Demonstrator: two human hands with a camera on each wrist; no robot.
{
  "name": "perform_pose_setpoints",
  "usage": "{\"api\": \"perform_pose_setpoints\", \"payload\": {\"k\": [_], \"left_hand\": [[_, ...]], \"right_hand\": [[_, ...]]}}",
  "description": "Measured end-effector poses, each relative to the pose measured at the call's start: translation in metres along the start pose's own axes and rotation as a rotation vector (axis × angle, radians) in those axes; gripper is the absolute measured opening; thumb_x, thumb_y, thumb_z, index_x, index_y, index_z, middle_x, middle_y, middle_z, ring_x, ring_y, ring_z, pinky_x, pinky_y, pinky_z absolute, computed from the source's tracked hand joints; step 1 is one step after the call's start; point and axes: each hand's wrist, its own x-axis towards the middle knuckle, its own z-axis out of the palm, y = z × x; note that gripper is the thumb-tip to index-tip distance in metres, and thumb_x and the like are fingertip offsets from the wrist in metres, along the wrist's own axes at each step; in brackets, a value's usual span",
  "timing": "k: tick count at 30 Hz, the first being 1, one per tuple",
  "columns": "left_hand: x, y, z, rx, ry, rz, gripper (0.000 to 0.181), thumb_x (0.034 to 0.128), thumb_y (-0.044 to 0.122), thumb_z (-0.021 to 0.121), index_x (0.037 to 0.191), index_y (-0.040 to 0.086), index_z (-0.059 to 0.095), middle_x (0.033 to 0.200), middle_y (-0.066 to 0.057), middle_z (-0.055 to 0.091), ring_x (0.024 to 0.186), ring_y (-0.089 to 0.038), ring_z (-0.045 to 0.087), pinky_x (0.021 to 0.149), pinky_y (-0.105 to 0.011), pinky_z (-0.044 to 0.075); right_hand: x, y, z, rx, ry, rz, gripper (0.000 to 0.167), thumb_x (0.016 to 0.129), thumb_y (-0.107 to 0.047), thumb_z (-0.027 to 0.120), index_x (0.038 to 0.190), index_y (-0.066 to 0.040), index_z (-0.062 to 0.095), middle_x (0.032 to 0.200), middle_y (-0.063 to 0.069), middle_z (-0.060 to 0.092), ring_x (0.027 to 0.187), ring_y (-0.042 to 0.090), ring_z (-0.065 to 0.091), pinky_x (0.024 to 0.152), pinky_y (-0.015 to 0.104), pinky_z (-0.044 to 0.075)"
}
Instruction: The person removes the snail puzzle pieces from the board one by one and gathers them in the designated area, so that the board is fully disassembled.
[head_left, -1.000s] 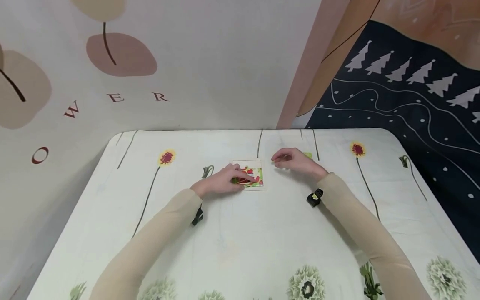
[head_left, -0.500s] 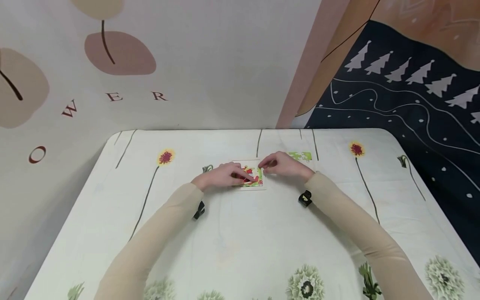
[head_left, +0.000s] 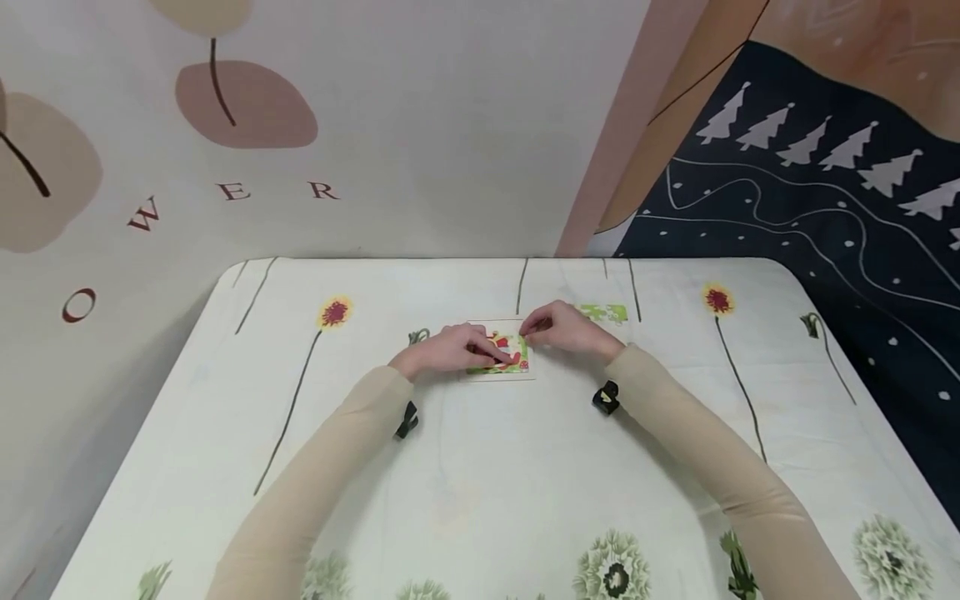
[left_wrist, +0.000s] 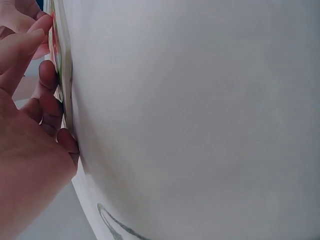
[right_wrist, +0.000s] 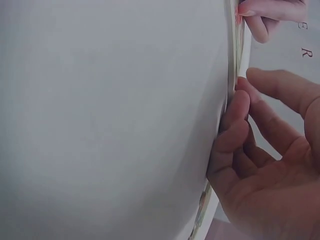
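Note:
A small framed picture puzzle (head_left: 501, 377), red and green with a pale border, lies flat near the table's far edge. From its left side my left hand (head_left: 450, 348) reaches over it, index finger extended onto the picture; in the left wrist view the other fingers of that hand (left_wrist: 30, 135) rest along the board (left_wrist: 67, 65). At the puzzle's upper right corner are the fingertips of my right hand (head_left: 566, 327). In the right wrist view this hand (right_wrist: 275, 160) touches the board's edge (right_wrist: 232, 50), with no piece discernible between thumb and index finger.
Green and white jigsaw pieces (head_left: 604, 313) lie behind the right hand, near the far edge. The white tablecloth (head_left: 480, 467) has printed flowers. A pale printed backdrop (head_left: 450, 167) rises behind the table, with a dark tree-patterned one (head_left: 787, 192) on the right.
My right hand has moved left to the puzzle's upper right corner, uncovering more of the green pieces behind it. The left hand has stayed on the puzzle.

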Motion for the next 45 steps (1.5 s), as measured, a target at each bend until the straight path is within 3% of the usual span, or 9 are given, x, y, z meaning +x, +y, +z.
{"api": "perform_pose_setpoints", "payload": {"k": [15, 29, 45], "left_hand": [[0.0006, 0.0057, -0.0007, -0.005, 0.001, -0.038, 0.023, 0.0938, 0.016, 0.063, 0.113, 0.02, 0.075, 0.085, 0.001, 0.054, 0.079, -0.017, 0.044, 0.071, -0.031, 0.033], [0.0021, 0.0064, -0.0013, -0.009, -0.01, -0.054, 0.023, 0.0938, 0.018, 0.063, 0.114, 0.019, 0.074, 0.089, 0.0, 0.055, 0.082, -0.017, 0.045, 0.073, -0.032, 0.033], [-0.0049, 0.003, 0.0026, 0.034, 0.029, -0.003, 0.03, 0.0942, 0.004, 0.059, 0.116, 0.019, 0.072, 0.092, -0.003, 0.039, 0.086, -0.02, 0.037, 0.072, -0.034, 0.027]], "right_hand": [[0.0023, -0.0015, 0.0031, -0.036, 0.022, -0.022, 0.007, 0.088, -0.003, 0.067, 0.095, -0.001, 0.069, 0.085, 0.006, 0.064, 0.078, 0.017, 0.056, 0.072, 0.03, 0.044], [-0.0007, -0.0057, -0.0013, 0.033, -0.017, -0.034, 0.008, 0.088, -0.001, 0.065, 0.096, -0.001, 0.064, 0.093, 0.008, 0.063, 0.087, 0.021, 0.056, 0.078, 0.032, 0.044], [0.0031, -0.0066, 0.0004, 0.02, -0.011, 0.012, 0.006, 0.088, -0.003, 0.065, 0.094, -0.001, 0.064, 0.086, 0.007, 0.061, 0.076, 0.018, 0.052, 0.067, 0.028, 0.041]]}}
